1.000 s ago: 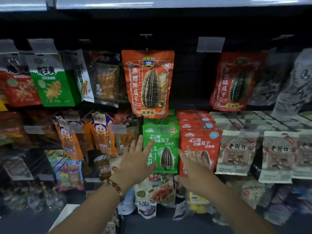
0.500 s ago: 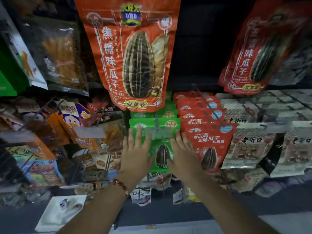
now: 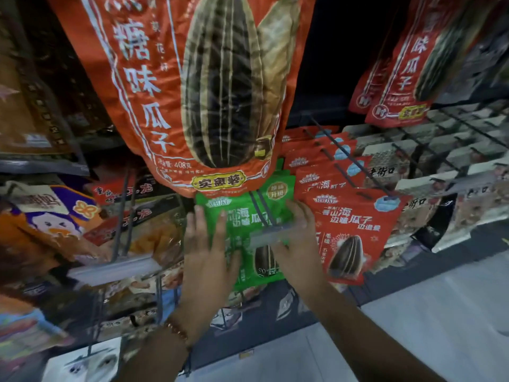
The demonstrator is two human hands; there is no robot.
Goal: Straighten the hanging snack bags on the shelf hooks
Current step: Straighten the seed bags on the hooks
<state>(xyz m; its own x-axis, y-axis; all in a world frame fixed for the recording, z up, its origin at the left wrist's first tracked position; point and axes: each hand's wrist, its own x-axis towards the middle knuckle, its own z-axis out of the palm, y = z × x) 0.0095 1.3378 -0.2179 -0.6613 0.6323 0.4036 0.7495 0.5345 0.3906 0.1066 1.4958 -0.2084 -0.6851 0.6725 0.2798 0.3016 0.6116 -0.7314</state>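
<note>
**Two hands on the green bag**

While I look down past the big orange bag (image 3: 198,86), I see the green snack bag (image 3: 245,216) right between my two hands. My left hand (image 3: 209,260) lies flat on the bag's left side, with its fingers straight and pointing up. My right hand (image 3: 296,244) lies on the bag's right side, fingers also mostly straight. Neither hand is curled around the bag; both just press on it from the two sides.

The green bag hangs on a thin dark hook (image 3: 261,208) in the middle row of the shelf. It sits just under the bottom edge of the big orange bag and just beside the red bags (image 3: 355,232) on its right. Its long side runs up and down, top edge up by the hook, bottom edge down near my wrists. It leans a little, with the top tipped to the left.

It is bright green with white writing, a gold round sticker near the top right, and a picture of a dark striped seed low down. A clear price tag (image 3: 271,235) on the hook's tip crosses its front, touching my right fingers.
</note>
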